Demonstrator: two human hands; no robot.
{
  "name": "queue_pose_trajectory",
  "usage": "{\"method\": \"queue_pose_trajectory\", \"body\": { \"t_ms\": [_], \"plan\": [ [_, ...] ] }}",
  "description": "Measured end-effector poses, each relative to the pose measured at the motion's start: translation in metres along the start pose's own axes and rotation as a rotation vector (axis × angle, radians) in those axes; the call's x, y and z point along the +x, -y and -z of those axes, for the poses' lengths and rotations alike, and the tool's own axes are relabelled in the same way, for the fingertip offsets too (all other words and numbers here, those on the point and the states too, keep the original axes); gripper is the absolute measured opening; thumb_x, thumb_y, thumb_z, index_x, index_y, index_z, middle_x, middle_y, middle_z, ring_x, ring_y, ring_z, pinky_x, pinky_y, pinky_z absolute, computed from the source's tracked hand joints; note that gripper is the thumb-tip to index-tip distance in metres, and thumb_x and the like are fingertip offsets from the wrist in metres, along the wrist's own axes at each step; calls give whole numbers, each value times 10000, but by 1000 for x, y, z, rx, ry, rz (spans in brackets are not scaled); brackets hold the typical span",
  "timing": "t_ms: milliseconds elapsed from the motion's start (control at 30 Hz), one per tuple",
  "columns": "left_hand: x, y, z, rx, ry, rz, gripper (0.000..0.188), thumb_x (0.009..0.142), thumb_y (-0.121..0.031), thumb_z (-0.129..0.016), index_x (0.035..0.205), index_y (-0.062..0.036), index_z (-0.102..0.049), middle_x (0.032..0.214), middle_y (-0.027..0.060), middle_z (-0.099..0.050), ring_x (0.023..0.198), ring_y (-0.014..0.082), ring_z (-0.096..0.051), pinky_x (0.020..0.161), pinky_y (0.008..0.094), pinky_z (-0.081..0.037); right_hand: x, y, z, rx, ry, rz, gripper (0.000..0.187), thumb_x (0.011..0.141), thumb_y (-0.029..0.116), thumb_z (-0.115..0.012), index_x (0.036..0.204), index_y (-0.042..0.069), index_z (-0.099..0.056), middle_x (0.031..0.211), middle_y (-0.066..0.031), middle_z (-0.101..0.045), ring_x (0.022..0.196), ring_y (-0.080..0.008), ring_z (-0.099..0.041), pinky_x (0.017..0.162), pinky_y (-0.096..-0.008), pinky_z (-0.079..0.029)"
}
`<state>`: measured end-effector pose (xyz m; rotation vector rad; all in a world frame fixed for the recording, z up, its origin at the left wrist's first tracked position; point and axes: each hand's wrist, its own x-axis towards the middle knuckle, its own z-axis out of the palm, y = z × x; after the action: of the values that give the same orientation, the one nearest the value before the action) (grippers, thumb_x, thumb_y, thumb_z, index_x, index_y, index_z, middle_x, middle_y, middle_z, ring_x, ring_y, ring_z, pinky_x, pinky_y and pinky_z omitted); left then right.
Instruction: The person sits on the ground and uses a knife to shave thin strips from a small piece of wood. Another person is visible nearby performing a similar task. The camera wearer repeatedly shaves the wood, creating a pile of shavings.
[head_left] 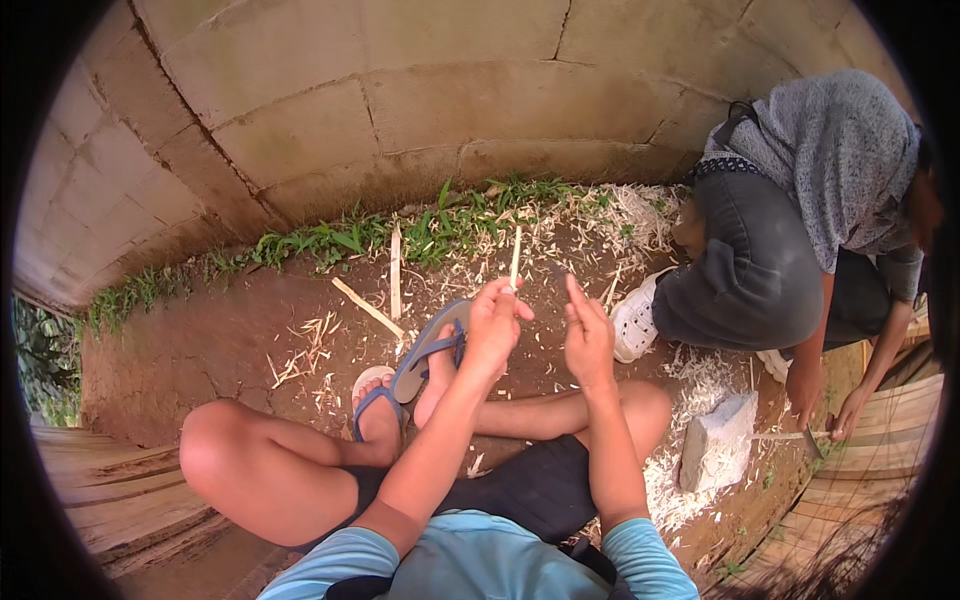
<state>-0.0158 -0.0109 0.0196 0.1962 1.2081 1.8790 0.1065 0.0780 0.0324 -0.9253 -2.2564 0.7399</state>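
Note:
My left hand [492, 325] is closed round the lower end of a pale wooden stick [516, 252], which points up and away from me. A little to the right, my right hand [588, 345] is closed with its index finger stretched forward. A thin dark blade [557, 270] shows beside that finger, apart from the stick; it looks like a knife, its handle hidden in the hand. Both hands are raised over my bent legs. Two longer wood strips, one upright-lying strip [396, 270] and one slanted strip [367, 308], lie on the soil beyond my sandals [425, 355].
At the right a crouching person [800, 220] in a grey top works with a blade [812, 442] on a thin stick, beside a pale stone block [718, 442]. Wood shavings [690, 395] litter the ground. A block wall [480, 110] edged by green weeds [440, 230] runs behind.

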Motion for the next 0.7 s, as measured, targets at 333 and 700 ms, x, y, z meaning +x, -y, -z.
{"method": "queue_pose_trajectory", "body": {
  "t_ms": [333,700],
  "plan": [
    [3,-6,10,-68,15,25,128,991,-151,-447,1092,-72,-434,653,34,-542,359,23,-311,310,197,-186,-4,17,-14,-135,155,1,517,834,58,-536,1270,333,-575,854,-51,-590,736,-301,-620,655,-416,-507],
    [-16,3,-5,65,114,92,132,985,-146,-458,1070,-52,-496,637,18,-522,360,27,-280,325,197,-191,26,-26,-25,-215,-195,-103,454,914,47,-507,1336,214,-525,847,-170,-588,775,-337,-591,708,-394,-475]
  ]
}}
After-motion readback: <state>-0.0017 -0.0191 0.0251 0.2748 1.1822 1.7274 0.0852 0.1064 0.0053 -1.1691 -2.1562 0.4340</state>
